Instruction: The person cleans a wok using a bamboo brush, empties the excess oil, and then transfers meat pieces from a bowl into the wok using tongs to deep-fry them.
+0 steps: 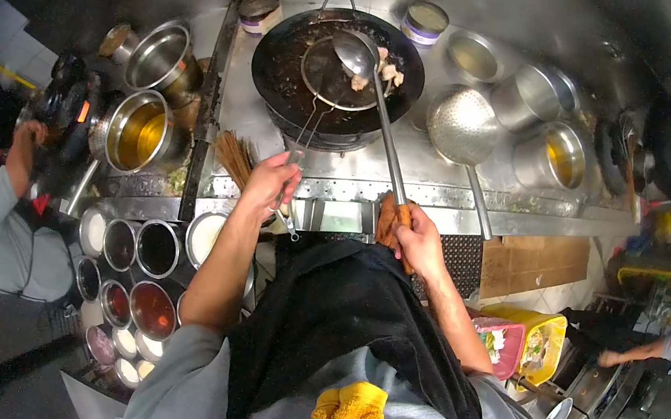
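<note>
A dark wok sits on the steel stove, with pale pieces of food at its right side. My left hand is closed round the handle of a wire strainer, whose round head lies in the wok. In my right hand is the wooden grip of a long-handled ladle. The ladle's bowl is over the strainer's upper edge, near the food. Whether the ladle touches the strainer I cannot tell.
Right of the wok lies a perforated skimmer, beside steel pots with yellow liquid. Several sauce containers stand at lower left. A bamboo brush is near my left hand. Co-workers are on both sides.
</note>
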`<state>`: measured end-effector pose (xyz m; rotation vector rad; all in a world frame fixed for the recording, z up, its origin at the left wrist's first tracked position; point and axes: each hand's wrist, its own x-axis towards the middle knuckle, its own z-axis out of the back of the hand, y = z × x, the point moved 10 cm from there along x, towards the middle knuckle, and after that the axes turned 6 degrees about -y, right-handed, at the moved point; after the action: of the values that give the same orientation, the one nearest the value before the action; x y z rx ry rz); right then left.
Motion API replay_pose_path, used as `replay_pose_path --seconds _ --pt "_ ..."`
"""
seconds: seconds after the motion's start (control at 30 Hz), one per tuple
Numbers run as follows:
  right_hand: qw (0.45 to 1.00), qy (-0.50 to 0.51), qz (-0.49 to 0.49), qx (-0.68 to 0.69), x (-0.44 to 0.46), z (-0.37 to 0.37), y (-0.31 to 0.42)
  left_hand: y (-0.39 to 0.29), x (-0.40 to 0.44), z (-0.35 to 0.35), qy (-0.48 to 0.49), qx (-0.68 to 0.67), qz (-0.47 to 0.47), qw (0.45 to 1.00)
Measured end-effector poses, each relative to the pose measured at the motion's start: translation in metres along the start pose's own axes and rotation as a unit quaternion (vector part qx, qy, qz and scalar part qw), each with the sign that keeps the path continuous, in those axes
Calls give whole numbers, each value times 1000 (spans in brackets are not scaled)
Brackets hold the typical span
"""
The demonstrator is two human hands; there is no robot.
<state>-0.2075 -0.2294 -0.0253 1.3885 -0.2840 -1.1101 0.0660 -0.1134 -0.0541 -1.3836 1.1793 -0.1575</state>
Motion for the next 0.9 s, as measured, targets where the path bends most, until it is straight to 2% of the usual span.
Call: replay_pose_path --seconds 0.1,0.17,0.2,0.27,0.33,0.4,0.43,0.53,0.6,0.67,0.8,0.9 --pt "1000 18 11 14 -12 2 24 -3 -5 -3 -19 -17 -9 1000" --pt "996 -58 20 -57 -18 19 31 0 -13 1 -16 -10 -20 1000" --pt "997 -57 23 -55 -16 21 26 -7 -30 -2 -11 11 -27 1000" --pt "975 -125 131 -127 -7 40 31 -14 -41 -9 -7 31 -41 999" --pt "979 -117 122 -115 7 44 22 -4 -43 -11 -14 78 -40 996" --pt "993 -40 97 -55 20 36 16 -4 -32 -19 -31 64 -44 996" --pt "1000 9 20 -11 12 34 19 -12 -33 -26 -46 68 -53 995" --pt "998 21 55 -28 -7 42 31 -12 -40 -34 -90 59 -57 993" --pt "995 -11 80 -60 0 57 9 -1 -42 -26 -121 55 -53 990" --pt "984 -78 145 -60 -3 81 1 -9 -59 -29 -145 93 -62 983" --pt "991 -88 95 -29 -25 120 12 -12 -48 -12 -184 148 -95 967" --pt "990 -104 93 -21 -38 143 6 2 -56 -7 -196 153 -93 964"
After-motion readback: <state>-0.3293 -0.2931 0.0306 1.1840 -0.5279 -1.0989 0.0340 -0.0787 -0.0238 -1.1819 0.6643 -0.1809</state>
